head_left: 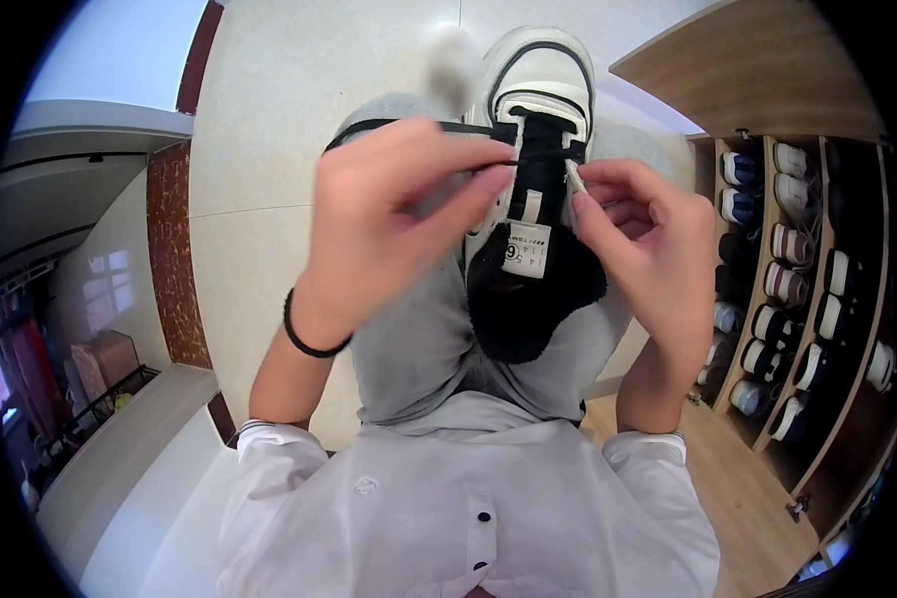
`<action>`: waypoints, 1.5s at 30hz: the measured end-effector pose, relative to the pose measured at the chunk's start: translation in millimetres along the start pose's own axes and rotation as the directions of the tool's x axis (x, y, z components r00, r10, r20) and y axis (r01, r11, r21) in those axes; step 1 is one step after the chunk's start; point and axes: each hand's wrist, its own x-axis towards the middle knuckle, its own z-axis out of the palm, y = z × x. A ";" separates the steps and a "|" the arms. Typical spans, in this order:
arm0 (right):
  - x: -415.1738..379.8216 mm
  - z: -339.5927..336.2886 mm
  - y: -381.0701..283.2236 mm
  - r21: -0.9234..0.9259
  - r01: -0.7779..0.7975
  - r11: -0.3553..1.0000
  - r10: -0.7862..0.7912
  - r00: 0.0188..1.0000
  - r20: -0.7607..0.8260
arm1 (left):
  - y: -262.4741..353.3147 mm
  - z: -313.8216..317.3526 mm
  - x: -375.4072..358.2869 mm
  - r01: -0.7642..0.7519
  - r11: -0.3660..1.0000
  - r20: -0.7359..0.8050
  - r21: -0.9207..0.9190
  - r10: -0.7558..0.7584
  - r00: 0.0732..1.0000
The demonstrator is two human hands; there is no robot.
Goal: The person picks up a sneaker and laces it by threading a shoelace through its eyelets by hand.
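Observation:
A white sneaker (543,75) with black trim rests on my lap between my legs, toe pointing away from me. Its black fuzzy lining (538,309) and a white size label (526,249) on the tongue face up. My left hand (399,199), wearing a black wristband, pinches a black shoelace (548,155) beside the left eyelets. Part of the lace loops out to the left behind that hand. On the right side of the opening, my right hand (638,214) is closed with thumb and forefinger on the sneaker's white eyelet edge. Its other fingers are curled.
To the right stands an open wooden shoe cabinet (757,284) with several pairs of shoes, its doors swung out. Pale floor tiles (259,149) lie ahead and left. A white ledge (130,439) and a pink box (107,364) are at far left.

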 end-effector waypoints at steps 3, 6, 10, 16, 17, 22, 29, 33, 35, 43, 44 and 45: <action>0.6 -1.1 11.2 0.209 -0.048 0.977 0.043 0.999 0.030 | 1.7 23.0 6.7 -0.140 0.990 0.036 -0.004 0.140 0.990; 0.5 -1.5 16.5 0.335 -0.059 0.941 0.044 0.998 0.051 | -0.5 42.2 8.8 -0.191 0.979 0.048 0.070 0.187 0.981; -1.3 -1.3 20.4 0.362 -0.042 0.931 0.037 0.999 0.022 | 2.2 49.0 8.4 -0.141 0.980 0.008 0.142 0.142 0.990; -1.7 -1.6 23.4 0.348 0.020 0.937 -0.023 1.000 0.006 | 3.4 50.0 7.8 -0.113 0.977 0.007 0.180 0.113 0.994; -1.6 -1.6 23.9 0.337 0.031 0.941 -0.033 0.999 0.000 | 4.0 50.0 8.7 -0.103 0.980 0.014 0.170 0.102 0.995; -2.7 -0.8 26.4 0.331 0.048 0.943 -0.044 0.999 -0.022 | 2.2 51.0 10.5 -0.129 0.981 0.052 0.147 0.122 0.991; -3.9 -0.2 27.2 0.351 0.053 0.935 -0.041 0.998 -0.043 | 3.1 52.8 14.7 -0.133 0.979 0.103 0.152 0.118 0.988; -4.9 0.3 20.7 0.399 0.014 0.917 0.002 0.999 -0.042 | 1.8 56.9 14.0 -0.130 0.985 0.064 0.114 0.123 0.990; -6.2 1.8 18.4 0.479 -0.007 0.878 0.044 0.997 -0.067 | 0.9 57.2 14.5 -0.103 0.985 0.101 0.141 0.089 0.991; 2.1 3.4 20.8 0.315 -0.044 0.948 0.063 0.997 -0.050 | 7.1 38.4 17.1 -0.124 0.991 0.210 0.054 0.110 0.972; 3.4 3.9 21.1 0.248 0.008 0.969 0.007 0.998 -0.058 | 7.5 37.6 16.3 -0.128 0.990 0.212 0.055 0.114 0.971; 4.4 3.8 21.2 0.248 0.008 0.969 0.006 0.998 -0.057 | 7.8 37.5 15.2 -0.127 0.990 0.212 0.055 0.113 0.971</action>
